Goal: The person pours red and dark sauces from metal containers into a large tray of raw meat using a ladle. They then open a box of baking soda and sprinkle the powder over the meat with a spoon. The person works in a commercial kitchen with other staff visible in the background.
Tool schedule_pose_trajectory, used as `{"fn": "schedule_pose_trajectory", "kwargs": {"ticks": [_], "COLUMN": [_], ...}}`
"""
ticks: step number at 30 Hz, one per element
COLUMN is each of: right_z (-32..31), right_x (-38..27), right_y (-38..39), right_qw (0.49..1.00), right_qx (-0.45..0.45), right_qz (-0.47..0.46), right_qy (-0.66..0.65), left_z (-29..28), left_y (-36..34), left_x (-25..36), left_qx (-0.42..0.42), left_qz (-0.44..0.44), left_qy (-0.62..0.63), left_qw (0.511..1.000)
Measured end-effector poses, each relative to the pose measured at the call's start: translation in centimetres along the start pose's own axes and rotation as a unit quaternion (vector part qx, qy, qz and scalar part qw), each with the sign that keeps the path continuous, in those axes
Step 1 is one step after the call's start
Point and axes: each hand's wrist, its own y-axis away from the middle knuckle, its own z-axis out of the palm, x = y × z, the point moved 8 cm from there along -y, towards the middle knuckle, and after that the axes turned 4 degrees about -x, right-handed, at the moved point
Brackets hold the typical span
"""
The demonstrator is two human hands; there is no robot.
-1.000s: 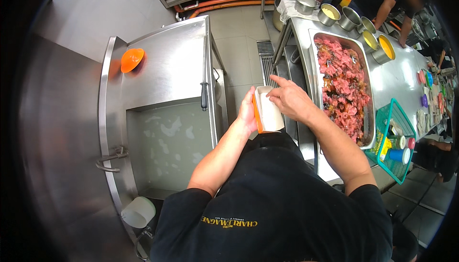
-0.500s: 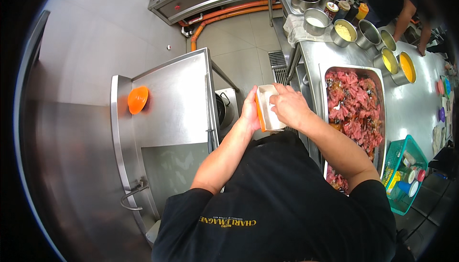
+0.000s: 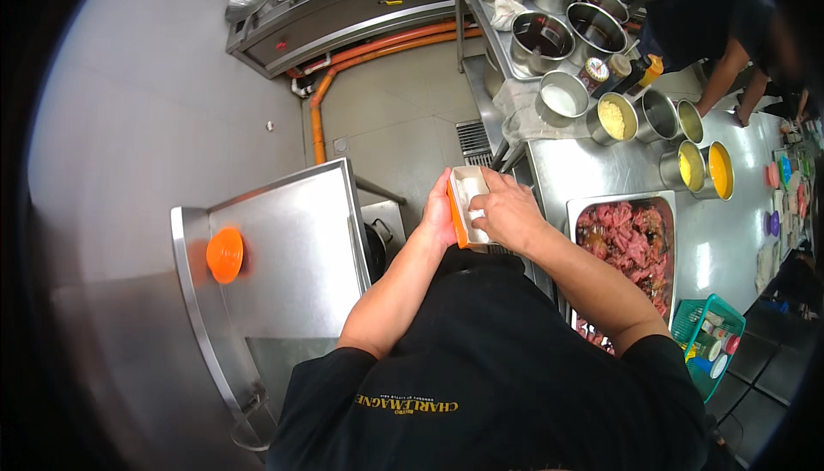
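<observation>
A small open box, orange outside and pale inside with something white in it, sits between both hands. My left hand grips it along the left side. My right hand has bent fingers reaching into the box; whatever they pinch is hidden. Just right of my right forearm lies a long steel tray of raw, marinated pink meat on the steel table.
A steel sink unit with an orange bowl stands left. Right, a steel table holds pots, bottles and a green basket. A person leans over its far side. Orange pipes run along the wall.
The view has lifted, showing more of the far counter and pots while the sink slips lower. My right hand's fingers have bent further into the box.
</observation>
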Motion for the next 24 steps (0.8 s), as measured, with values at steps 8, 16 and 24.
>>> {"fn": "schedule_pose_trajectory", "kwargs": {"ticks": [8, 16, 24], "right_z": [-7.4, -12.7, -21.3], "right_x": [1.3, 5.7, 11.3], "right_y": [-12.2, -20.7, -28.3], "right_qw": [0.998, 0.978, 0.946], "right_qx": [0.062, 0.192, 0.271], "right_qz": [0.015, 0.040, -0.018], "right_qy": [0.020, -0.076, -0.178], "left_z": [3.5, 4.4, 7.6], "left_y": [-8.0, -17.0, -26.9], "left_x": [11.9, 19.5, 26.6], "left_qx": [-0.047, -0.039, -0.118], "left_qz": [-0.050, -0.089, -0.082], "left_qy": [-0.012, -0.035, -0.008], "left_qw": [0.998, 0.995, 0.990]}}
